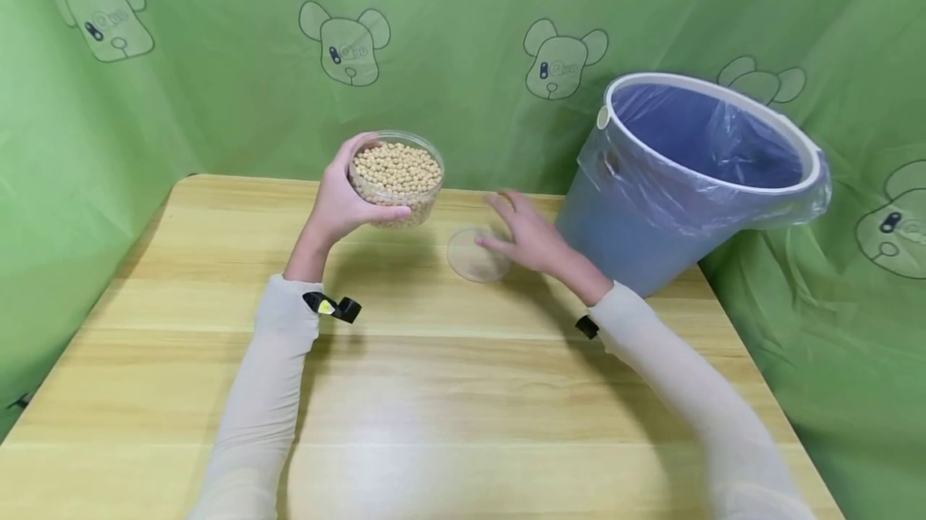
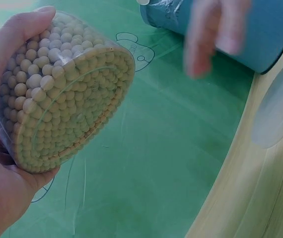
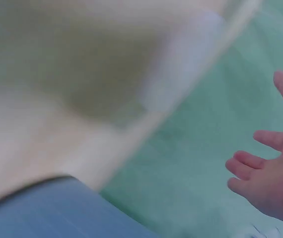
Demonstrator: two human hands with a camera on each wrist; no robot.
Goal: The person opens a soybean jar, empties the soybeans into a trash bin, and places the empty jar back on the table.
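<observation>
Head view, left hand: the left hand point(image 1: 340, 202) is up off the table, fingers and thumb wrapped round a clear tub of soybeans point(image 1: 396, 176), lid off, beans heaped to the brim.
Head view, tub's place: held in the air above the far middle of the wooden table point(image 1: 434, 391), just left of the lid.
Head view, right hand: the right hand point(image 1: 531, 239) hovers low with fingers spread and loose, gripping nothing; its fingertips point(image 1: 486, 243) sit right at the edge of the clear lid point(image 1: 477, 256). I can't tell whether they actually touch it.
Head view, lid: lying flat on the table between the tub and the bin.
Head view, bin: a blue waste bin point(image 1: 637, 223) with a plastic liner point(image 1: 723, 142) stands at the far right corner, just beside the right hand.
Head view, backdrop: green cloth with cartoon bears point(image 1: 346, 44) all round.

Left wrist view, grip: there's the tub point(image 2: 64, 91) side-on, thumb over the top and palm under it, beans packed tight against the wall.
Left wrist view, beyond: the lid point(image 2: 278, 111) on the table edge, the blurred right hand point(image 2: 213, 32) in front of the bin point(image 2: 265, 34).

Right wrist view, hand: very smeared, but the right hand point(image 3: 270, 173) shows fingers apart, nothing in them.
Right wrist view, rest: a blue patch of the bin point(image 3: 42, 213) low left; the rest is too blurred to tell.
</observation>
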